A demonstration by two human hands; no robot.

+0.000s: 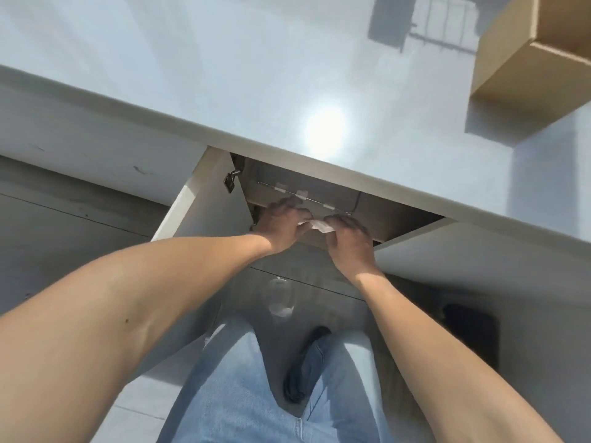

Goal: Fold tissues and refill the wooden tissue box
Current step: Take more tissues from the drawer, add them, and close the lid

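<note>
Both hands reach under the front edge of the white tabletop. My left hand and my right hand pinch the two ends of a small white tissue, which is bunched between the fingertips. Just behind the hands, in the shadow under the table, sits a pale wooden box-like compartment with a thin metal rod and white clips along its top. The inside of that compartment is hidden by the table edge and the hands.
A cardboard box stands at the tabletop's far right. A small padlock hangs on the white panel left of the compartment. Below are my jeans, a dark shoe and a crumpled clear wrapper on the floor.
</note>
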